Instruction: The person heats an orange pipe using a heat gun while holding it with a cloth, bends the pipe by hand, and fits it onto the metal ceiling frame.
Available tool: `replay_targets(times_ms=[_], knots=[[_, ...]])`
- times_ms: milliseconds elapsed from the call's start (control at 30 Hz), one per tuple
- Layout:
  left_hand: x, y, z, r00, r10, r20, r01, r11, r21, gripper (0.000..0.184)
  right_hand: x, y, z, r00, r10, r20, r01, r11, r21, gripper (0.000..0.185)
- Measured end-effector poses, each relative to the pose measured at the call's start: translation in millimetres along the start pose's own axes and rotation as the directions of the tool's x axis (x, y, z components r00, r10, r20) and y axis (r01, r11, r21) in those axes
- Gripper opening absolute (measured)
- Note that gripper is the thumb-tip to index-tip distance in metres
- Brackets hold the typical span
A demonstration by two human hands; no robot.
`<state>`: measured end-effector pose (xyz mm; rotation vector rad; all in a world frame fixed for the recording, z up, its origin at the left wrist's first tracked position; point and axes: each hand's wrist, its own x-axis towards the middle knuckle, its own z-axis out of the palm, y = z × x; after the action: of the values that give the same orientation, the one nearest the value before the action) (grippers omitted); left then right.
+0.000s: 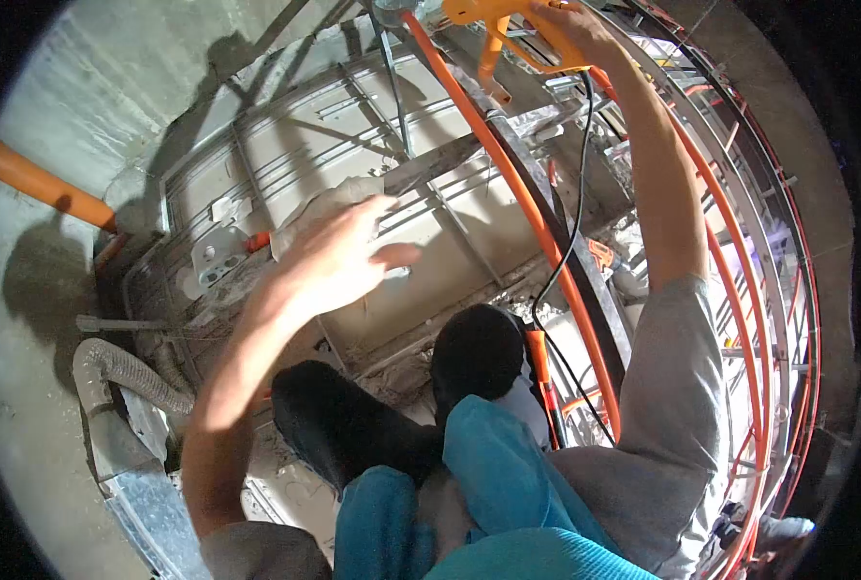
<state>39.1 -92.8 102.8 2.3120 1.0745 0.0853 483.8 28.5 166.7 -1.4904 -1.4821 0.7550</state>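
Observation:
At the top, my right hand (570, 24) is wrapped around the handle of an orange corded power tool (527, 12). The tool is cut off by the upper edge, so its working end is unclear. A black cord (582, 184) runs down from it toward my legs. My left hand (338, 256) is out in front of me, slightly blurred, with thumb and fingers apart and nothing held. Behind that hand is a pale, crumpled-looking piece (329, 198); whether they touch I cannot tell.
Below me is a metal grid (450, 208) over pale panels. An orange pipe (508, 174) crosses beside a dark beam, with cable trays (764, 290) at right. An orange-black drill (604, 256) lies beyond the beam. At left are a flexible duct (126, 362) and an orange wall pipe (48, 188).

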Motion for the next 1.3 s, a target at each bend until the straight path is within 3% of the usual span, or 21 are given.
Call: replay_targets(times_ms=[100,167,300,333,433,467,500,533,567,633,667,700,867,967,1067,1133,1233,1300], knots=[[38.0,19.7,25.4,0.999,0.000,0.038,0.005,0.992,-0.129,0.069,3.0,11.2,-5.9,1.000,0.021,0.014,-0.021,1.000,0.005,0.040],[60.1,34.3,37.0,0.977,0.018,0.213,0.031,0.975,-0.222,0.075,-1.7,24.7,-12.3,0.998,0.052,0.033,-0.052,0.999,0.001,0.040],[114.8,28.2,97.0,0.955,0.101,0.279,-0.042,0.977,-0.209,0.087,-20.8,46.9,-33.6,0.991,0.123,0.058,-0.123,0.992,0.001,0.041],[117.4,33.9,103.2,0.962,0.156,0.225,-0.096,0.962,-0.257,0.089,-26.9,51.6,-42.4,0.987,0.147,0.062,-0.148,0.989,0.002,0.042],[120.7,54.7,109.0,0.932,0.225,0.283,-0.024,0.820,-0.573,0.084,-54.6,49.7,-51.5,0.976,0.213,0.042,-0.214,0.976,0.035,0.043],[119.2,62.6,109.1,0.934,0.182,0.306,0.024,0.826,-0.562,0.081,-56.0,58.4,-61.0,0.976,0.186,0.113,-0.192,0.980,0.043,0.044],[121.1,64.8,121.9,0.956,0.196,0.217,-0.014,0.773,-0.634,0.078,-55.6,72.8,-76.1,0.970,0.156,0.184,-0.168,0.984,0.053,0.045],[123.1,66.9,134.6,0.970,0.208,0.125,-0.063,0.716,-0.696,0.076,-66.8,70.6,-80.5,0.974,0.199,0.107,-0.201,0.980,0.007,0.042],[125.1,68.8,147.9,0.975,0.218,0.033,-0.121,0.656,-0.745,0.074,-79.9,65.2,-78.5,0.977,0.197,0.086,-0.204,0.975,0.083,0.042],[107.7,78.6,150.0,0.987,0.123,-0.106,-0.159,0.603,-0.782,0.071,-106.1,46.2,-75.1,0.980,0.185,0.070,-0.191,0.977,0.091,0.042],[100.6,82.5,148.4,0.992,0.099,-0.076,-0.119,0.557,-0.822,0.071,-116.4,37.5,-78.2,0.972,0.227,0.057,-0.231,0.970,0.072,0.042],[102.7,80.9,169.0,0.970,0.111,-0.216,-0.243,0.460,-0.854,0.075,-126.9,30.3,-80.7,0.962,0.269,0.039,-0.271,0.961,0.058,0.041],[103.6,89.0,192.4,0.932,0.063,-0.358,-0.350,0.418,-0.838,0.089,-147.9,-1.1,-77.2,0.967,0.253,0.042,-0.253,0.967,0.001,0.041],[96.4,92.7,186.6,0.960,0.056,-0.274,-0.271,0.435,-0.859,0.086,-129.6,-2.0,-74.0,0.965,0.262,-0.008,-0.262,0.965,-0.019,0.039],[98.2,94.2,189.0,0.951,0.014,-0.308,-0.266,0.541,-0.798,0.091,-103.2,-10.4,-45.6,0.987,0.154,-0.054,-0.157,0.986,-0.055,0.041],[96.2,95.0,188.7,0.946,-0.002,-0.325,-0.284,0.477,-0.831,0.091,-75.7,-7.5,-40.4,0.991,0.133,-0.024,-0.135,0.985,-0.107,0.041],[109.7,94.1,204.6,0.882,-0.003,-0.471,-0.414,0.470,-0.779,0.089,-30.2,-4.6,-23.1,0.996,0.084,0.027,-0.079,0.986,-0.145,0.041],[115.6,93.5,213.8,0.855,0.008,-0.518,-0.445,0.522,-0.727,0.088,-5.9,-7.7,-3.4,0.997,-0.063,-0.046,0.048,0.958,-0.281,0.042]])
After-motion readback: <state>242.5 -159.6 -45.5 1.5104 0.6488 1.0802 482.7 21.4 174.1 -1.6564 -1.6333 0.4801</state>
